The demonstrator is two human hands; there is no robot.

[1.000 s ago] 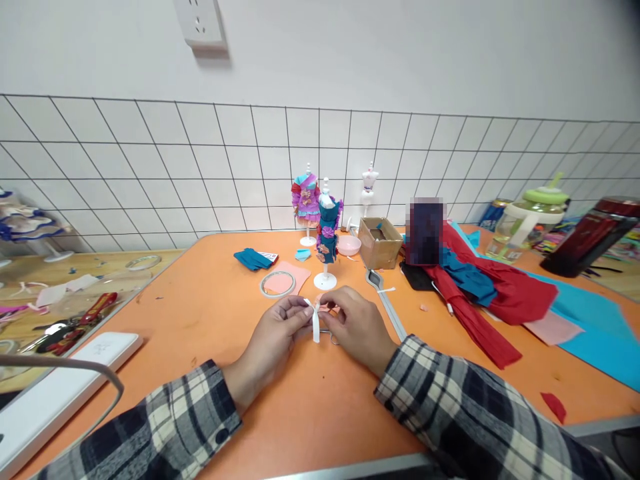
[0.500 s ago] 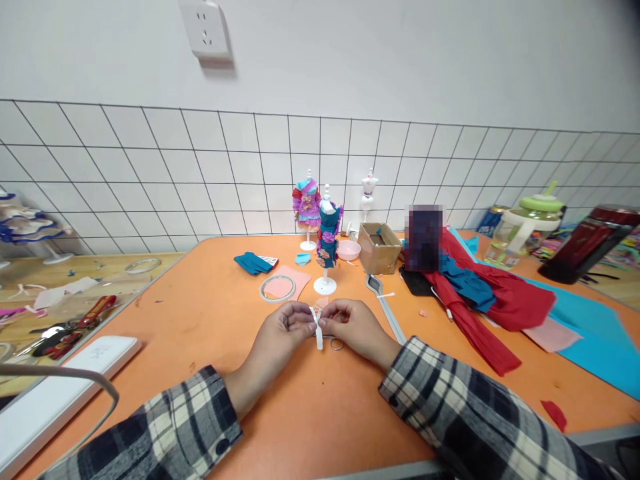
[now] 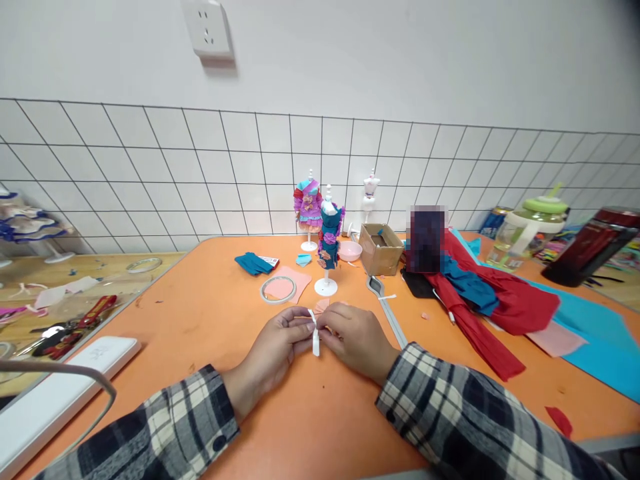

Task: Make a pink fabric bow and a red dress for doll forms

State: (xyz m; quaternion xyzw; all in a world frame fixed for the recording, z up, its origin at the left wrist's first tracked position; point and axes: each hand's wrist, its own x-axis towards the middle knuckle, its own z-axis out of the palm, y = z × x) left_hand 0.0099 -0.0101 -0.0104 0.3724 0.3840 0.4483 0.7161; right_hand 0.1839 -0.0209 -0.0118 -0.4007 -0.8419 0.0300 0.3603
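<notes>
White strip (image 3: 316,345), squeezed thin at the middle, short end up, wider end hanging, held above the centre of the orange table (image 3: 290,427), between near and far edges. Left hand (image 3: 277,340) closed narrow, thumb and fingers gripping from the left. Right hand (image 3: 360,333) also narrow, fingertips pinching at the same middle; impossible to tell of any thread between them. Apparently already gathered there, both ends loose; not yet set down, and joined to nothing visible.

Just beyond the hands, toward the far edge: teal dress form (image 3: 327,230), upright, seemingly fully dressed. Behind, purple dress form (image 3: 309,207), likewise complete by appearance. Farther right, by the far edge, white dress form (image 3: 370,188), without a dress, behind cardboard box (image 3: 377,263). Left of centre, tape roll (image 3: 262,292) partly over pink cloth (image 3: 301,280). Toward the right edge, red fabric (image 3: 520,300) and blue sheet (image 3: 610,340). Along the left edge, white slab (image 3: 65,387).
</notes>
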